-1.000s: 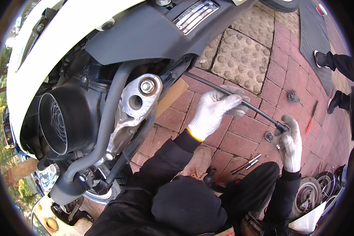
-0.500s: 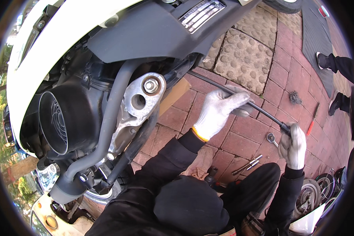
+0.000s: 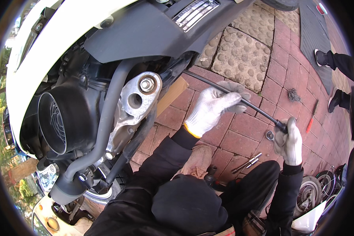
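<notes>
A long dark metal rod point(image 3: 265, 115) slants from beneath the scooter's dark lower cover point(image 3: 141, 37) out to the right. Around its middle, my left hand point(image 3: 216, 105), in a white knit glove with a yellow cuff edge, is closed. At the rod's thicker black outer end, my right hand point(image 3: 289, 141) grips it, also gloved. The rod's far end is hidden by the scooter. To the left of my left hand is a silver metal bracket point(image 3: 126, 106) with a bolt and nut point(image 3: 146, 84) and an open hole below it. A thick grey tube point(image 3: 115, 98) runs alongside.
On the red brick paving lie a ratchet point(image 3: 270, 135), silver sockets point(image 3: 246, 163), a red-handled tool point(image 3: 312, 118) and a steel-wool tangle point(image 3: 294, 95). A wooden block point(image 3: 172, 96) sits beside the scooter. Another person's shoes point(image 3: 321, 58) are at right, near a dark mat point(image 3: 314, 35).
Both hands keep their places along the rod. My right hand's fingers have shifted slightly at its end. The whole view has slid a little, so the scooter appears farther left.
</notes>
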Motion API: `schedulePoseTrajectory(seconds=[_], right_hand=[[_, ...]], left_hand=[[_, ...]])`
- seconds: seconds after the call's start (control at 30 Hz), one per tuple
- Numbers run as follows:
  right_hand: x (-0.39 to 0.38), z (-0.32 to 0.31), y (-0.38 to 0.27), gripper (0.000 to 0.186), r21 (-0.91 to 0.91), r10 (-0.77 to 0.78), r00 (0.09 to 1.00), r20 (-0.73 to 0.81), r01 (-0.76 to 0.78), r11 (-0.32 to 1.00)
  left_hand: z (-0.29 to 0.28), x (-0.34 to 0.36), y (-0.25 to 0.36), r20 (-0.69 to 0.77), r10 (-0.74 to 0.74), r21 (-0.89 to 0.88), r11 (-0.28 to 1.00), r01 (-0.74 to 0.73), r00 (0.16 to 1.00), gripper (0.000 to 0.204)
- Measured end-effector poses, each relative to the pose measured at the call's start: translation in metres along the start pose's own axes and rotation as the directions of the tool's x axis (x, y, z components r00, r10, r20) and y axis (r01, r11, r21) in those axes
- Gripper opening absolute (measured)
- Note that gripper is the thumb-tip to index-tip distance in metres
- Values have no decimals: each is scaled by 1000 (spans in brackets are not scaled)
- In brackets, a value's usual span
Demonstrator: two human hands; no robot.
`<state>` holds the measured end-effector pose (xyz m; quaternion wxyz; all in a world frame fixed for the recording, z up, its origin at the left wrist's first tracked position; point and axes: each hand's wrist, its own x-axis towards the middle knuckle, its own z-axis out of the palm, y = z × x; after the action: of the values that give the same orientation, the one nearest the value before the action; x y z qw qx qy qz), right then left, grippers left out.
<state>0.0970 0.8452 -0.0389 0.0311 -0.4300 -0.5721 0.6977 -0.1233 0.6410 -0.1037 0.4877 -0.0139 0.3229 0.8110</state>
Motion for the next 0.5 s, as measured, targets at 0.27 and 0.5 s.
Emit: schedulePoseTrajectory(seconds=[0.27, 0.5], right_hand=[[-6, 6, -13, 54, 90, 215, 976, -28, -212, 973], [3, 15, 8, 46, -78, -241, 953, -181, 231, 970]], left_hand=[[-2, 1, -2, -12, -2, 105, 994, 3, 1000, 20], [-2, 0, -2, -74, 2, 155, 988, 10, 997, 20]])
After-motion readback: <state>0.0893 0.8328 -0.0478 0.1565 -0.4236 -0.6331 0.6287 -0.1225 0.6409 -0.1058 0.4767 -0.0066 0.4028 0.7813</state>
